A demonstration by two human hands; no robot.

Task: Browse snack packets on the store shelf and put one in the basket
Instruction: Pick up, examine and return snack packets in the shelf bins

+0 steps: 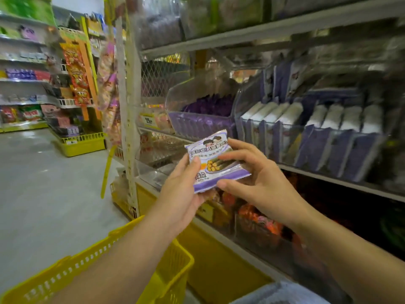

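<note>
A small purple and white snack packet (215,160) with a picture of rolled snacks is held up in front of the shelf, face toward me. My left hand (184,189) grips its left side, thumb on the front. My right hand (258,181) pinches its right edge, fingers over the top corner and thumb at the lower edge. Below my left forearm sits the yellow plastic basket (72,270); what lies inside it is hidden by the arm. The shelf (341,183) behind holds clear bins of similar purple packets (208,106).
More clear bins with dark blue and white packets (317,132) fill the shelf to the right. Orange packets (258,218) sit on the lower shelf. An aisle of grey floor (43,183) opens to the left, with hanging snack strips (76,77) and a yellow display rack (81,143).
</note>
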